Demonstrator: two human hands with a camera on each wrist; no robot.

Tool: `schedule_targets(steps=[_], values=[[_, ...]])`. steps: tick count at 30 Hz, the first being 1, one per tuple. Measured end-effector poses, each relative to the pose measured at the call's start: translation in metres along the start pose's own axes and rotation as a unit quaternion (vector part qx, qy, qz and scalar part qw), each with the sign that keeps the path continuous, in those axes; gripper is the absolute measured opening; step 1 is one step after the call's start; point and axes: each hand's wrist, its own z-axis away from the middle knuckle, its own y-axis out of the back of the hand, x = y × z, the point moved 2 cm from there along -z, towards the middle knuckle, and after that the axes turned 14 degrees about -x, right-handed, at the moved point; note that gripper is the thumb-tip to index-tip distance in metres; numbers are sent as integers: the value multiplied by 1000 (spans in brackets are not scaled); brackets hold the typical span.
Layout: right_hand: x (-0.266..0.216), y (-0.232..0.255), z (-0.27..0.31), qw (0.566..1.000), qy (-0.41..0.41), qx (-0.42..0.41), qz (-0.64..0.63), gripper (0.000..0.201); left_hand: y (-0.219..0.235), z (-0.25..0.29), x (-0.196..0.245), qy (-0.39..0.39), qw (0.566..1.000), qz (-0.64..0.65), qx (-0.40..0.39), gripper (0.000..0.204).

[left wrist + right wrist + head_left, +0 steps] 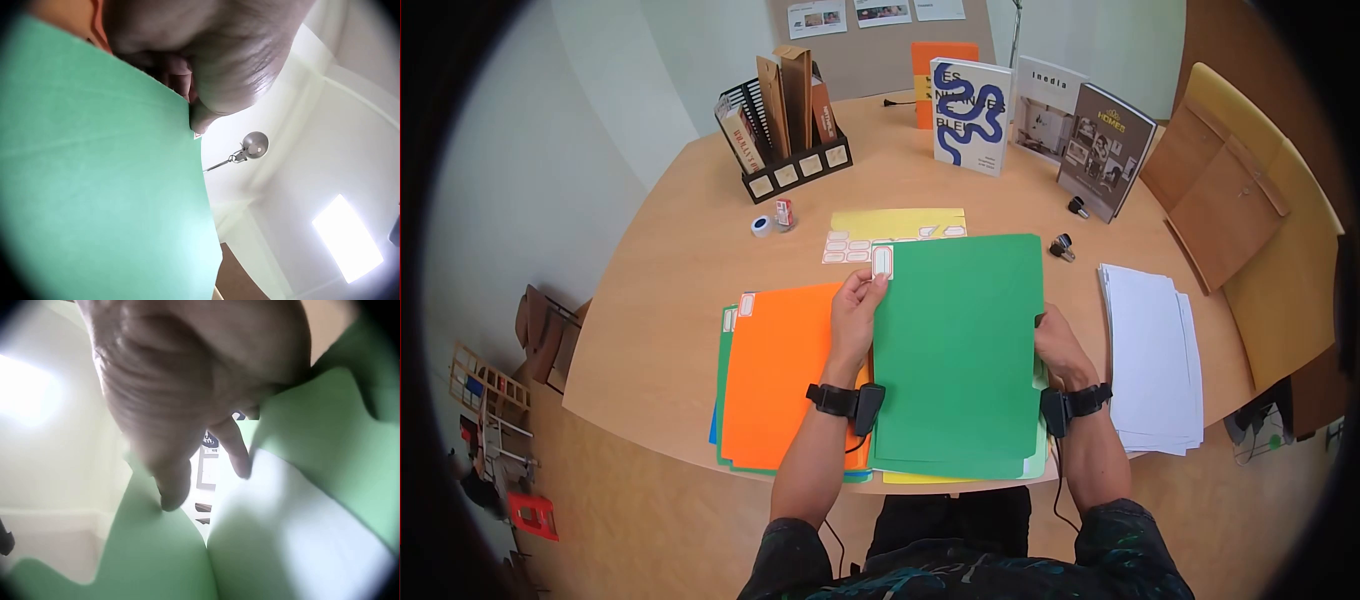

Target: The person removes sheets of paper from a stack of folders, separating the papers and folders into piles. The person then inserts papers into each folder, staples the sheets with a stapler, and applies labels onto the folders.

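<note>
A green folder (960, 350) with a red-edged label (883, 262) at its top left corner is held up over the table's front. My left hand (857, 318) pinches its left edge, thumb at the label; the left wrist view shows the hand (212, 56) at the folder's edge (100, 162). My right hand (1062, 345) is at the right edge, its fingers hidden from the head view. In the right wrist view, the right hand's thumb (175, 490) and a finger (234, 447) spread apart between a green cover (150, 550) and a white sheet (281, 512).
Left lies a stack with an orange folder (785, 380) on top. Label sheets (850, 245) lie behind the green folder, white papers (1155, 360) to its right. A black file rack (800, 170), standing books (970, 115), clips (1062, 247) and a tape roll (761, 227) are farther back.
</note>
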Motion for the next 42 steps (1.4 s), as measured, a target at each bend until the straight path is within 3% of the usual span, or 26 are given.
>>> schedule_targets(steps=[4, 6, 7, 9, 13, 16, 18, 21, 25, 27, 31, 38, 42], values=[[3, 3, 2, 999, -4, -33, 19, 41, 1, 2, 2, 15, 1000, -13, -4, 24], [2, 1, 0, 999, 19, -14, -25, 51, 2, 1, 2, 27, 999, -23, -6, 23], [3, -1, -2, 999, 19, -14, -25, 51, 2, 1, 1, 32, 999, 22, -5, 23], [7, -2, -5, 994, 100, 47, -25, 64, 3, 2, -1, 39, 997, 66, -2, 23], [7, -3, -3, 995, 91, 29, -31, 74, 5, 4, -5, 45, 991, 128, -15, 23], [7, -1, -2, 994, 104, 27, -33, 62, 6, 3, -3, 39, 990, 135, -18, 23], [8, 5, -1, 999, 9, -6, -39, 48, 4, 2, -1, 35, 989, 142, -18, 23], [16, 6, 1, 1000, 9, -26, -3, 34, 2, 3, 4, 18, 989, 143, -26, 22], [11, 1, -4, 999, 46, -16, 19, 36, 5, 3, 2, 25, 989, 142, -28, 22], [5, -2, -7, 983, 151, 89, 55, 37, 9, 2, -3, 32, 986, 158, -29, 22], [2, 4, -3, 979, 186, 55, -71, 34, 20, 2, -11, 75, 980, 177, -56, 26], [3, 6, 0, 975, 178, 27, -128, 29, 19, 2, -9, 95, 973, 196, -77, 27], [3, 4, 2, 991, 128, 23, -27, 25, 16, 2, -9, 85, 974, 199, -65, 26]])
